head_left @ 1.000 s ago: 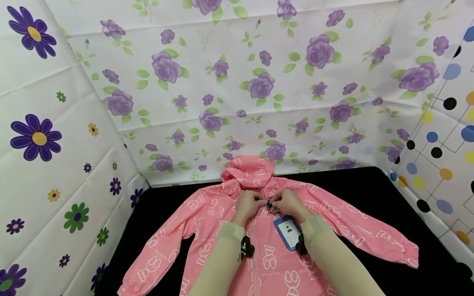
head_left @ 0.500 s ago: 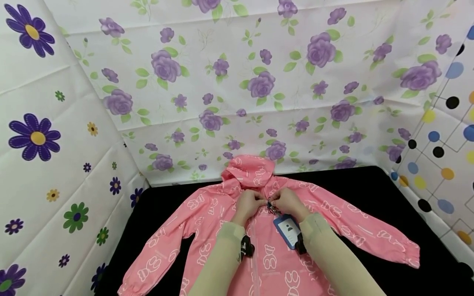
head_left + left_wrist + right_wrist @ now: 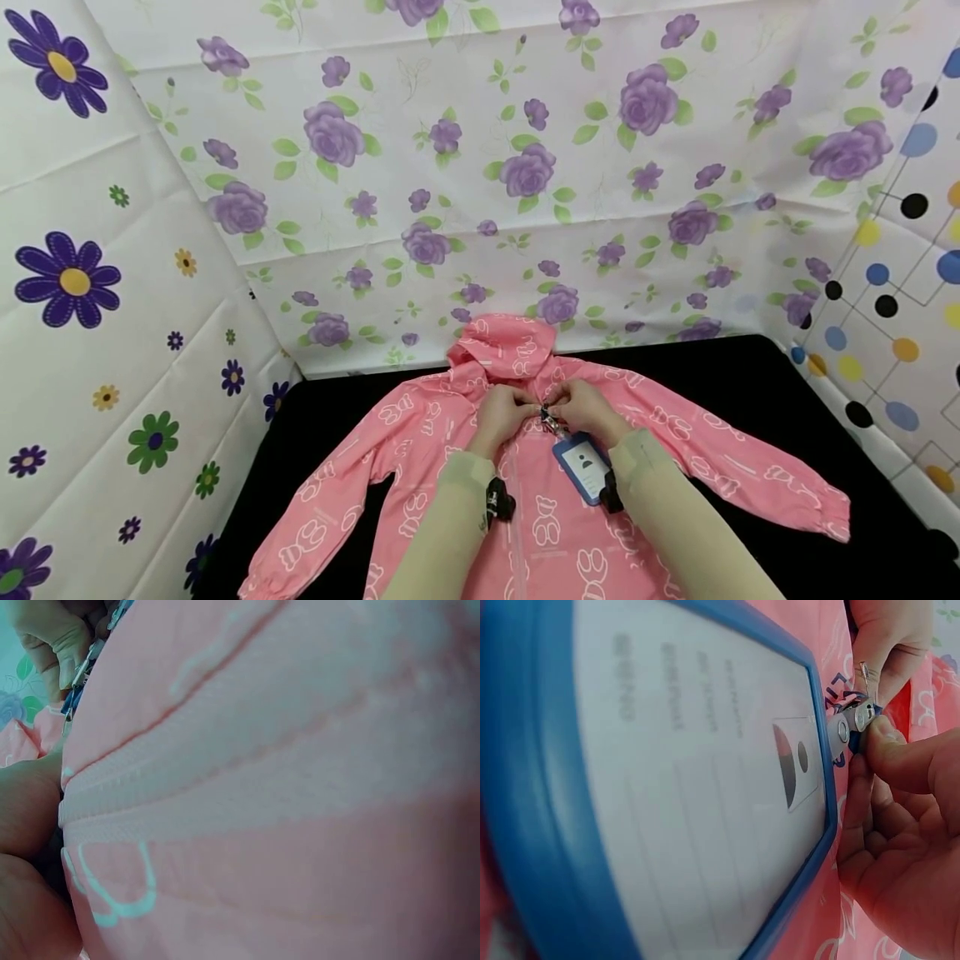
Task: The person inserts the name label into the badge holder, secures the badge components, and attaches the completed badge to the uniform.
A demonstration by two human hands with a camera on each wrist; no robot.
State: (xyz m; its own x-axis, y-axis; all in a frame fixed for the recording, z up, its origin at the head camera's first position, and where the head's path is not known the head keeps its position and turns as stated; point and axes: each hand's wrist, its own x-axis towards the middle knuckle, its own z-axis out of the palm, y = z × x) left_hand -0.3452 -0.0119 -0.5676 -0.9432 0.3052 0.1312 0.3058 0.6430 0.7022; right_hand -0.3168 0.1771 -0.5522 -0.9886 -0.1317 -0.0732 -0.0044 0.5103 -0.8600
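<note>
A pink hooded jacket [image 3: 546,521] with white line drawings lies spread, its zip running down the front. At its upper chest, just below the hood, my two hands meet. My left hand [image 3: 501,417] pinches the jacket near the zip, thumb tip right beside the metal clip. My right hand [image 3: 900,825] pinches a dark blue bit at the metal clip [image 3: 853,724] between thumb and curled fingers. From this clip hangs a blue-framed ID badge [image 3: 583,468] with a white card, tilted and resting over the jacket. The fingertips partly hide the clip's upper end.
Under the jacket is a black tabletop [image 3: 720,362]. A rose-printed sheet [image 3: 480,167] stands behind it, a daisy-printed sheet [image 3: 150,333] at the left and a dotted one [image 3: 892,275] at the right. A black wrist camera [image 3: 498,502] sits at the left wrist.
Both hands stay at the same spot on the chest. At the fingertips the clip has turned slightly, with more of its metal now showing. The badge has barely shifted.
</note>
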